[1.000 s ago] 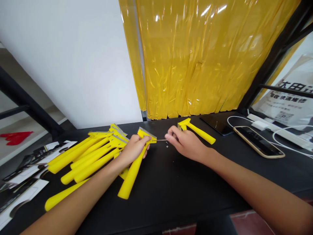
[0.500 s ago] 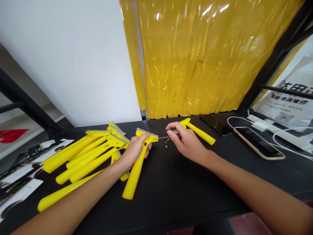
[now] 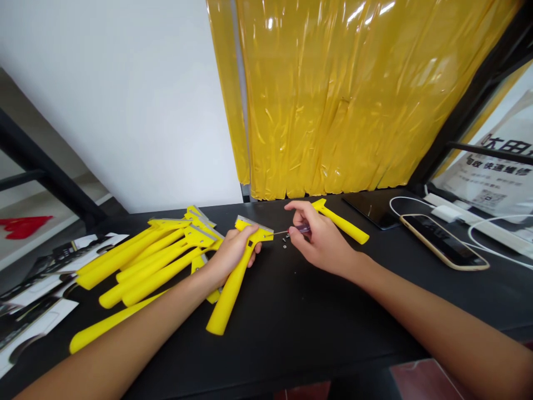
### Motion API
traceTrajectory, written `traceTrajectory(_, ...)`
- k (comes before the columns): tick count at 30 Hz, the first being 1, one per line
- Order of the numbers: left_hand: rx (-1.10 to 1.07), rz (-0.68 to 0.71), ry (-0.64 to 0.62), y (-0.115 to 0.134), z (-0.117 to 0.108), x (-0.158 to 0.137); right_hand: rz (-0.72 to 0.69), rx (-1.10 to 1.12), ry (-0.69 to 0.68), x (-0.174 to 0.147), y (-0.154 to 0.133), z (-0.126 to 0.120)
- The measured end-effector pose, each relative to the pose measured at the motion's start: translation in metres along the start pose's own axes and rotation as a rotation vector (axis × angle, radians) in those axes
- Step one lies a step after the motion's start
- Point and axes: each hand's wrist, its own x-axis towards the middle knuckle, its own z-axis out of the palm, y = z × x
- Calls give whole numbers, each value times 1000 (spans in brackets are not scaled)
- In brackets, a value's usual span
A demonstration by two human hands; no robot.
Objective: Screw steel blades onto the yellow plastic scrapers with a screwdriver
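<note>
My left hand [image 3: 236, 253] is closed around the head of a yellow scraper [image 3: 230, 294], whose handle slants down toward the table's front. A grey metal strip runs along the top of its head. In my right hand [image 3: 322, 239] is a screwdriver [image 3: 300, 228], its thin shaft reaching left to the right end of the scraper head. Several tiny screws or nuts [image 3: 285, 243] lie just below the shaft. Left of my left hand, several more yellow scrapers [image 3: 162, 269] lie in a pile. Another yellow scraper [image 3: 346, 225] rests behind my right hand, its head partly hidden.
On the right of the black table [image 3: 325, 328] lie a phone [image 3: 443, 241], a dark tablet [image 3: 372, 211] and a white power strip [image 3: 499, 230] with cables. Printed cards [image 3: 45, 305] are at the left edge. A yellow plastic curtain [image 3: 333, 100] hangs behind.
The view has shifted slightly. Both hands keep their grip, and the screwdriver stays at the scraper head; my right-hand fingers have changed position slightly on its handle.
</note>
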Motion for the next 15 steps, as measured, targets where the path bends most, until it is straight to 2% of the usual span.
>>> traceTrajectory(4, -25, 10, -1, -2, -1, 2, 86, 4, -30, 2, 1, -1)
traceTrajectory(9, -40, 11, -13, -1, -1, 0, 15, 22, -2, 2, 1, -2)
traceTrajectory(15, -22, -10, 22, 4, 2, -3, 63, -43, -64, 1, -1, -4)
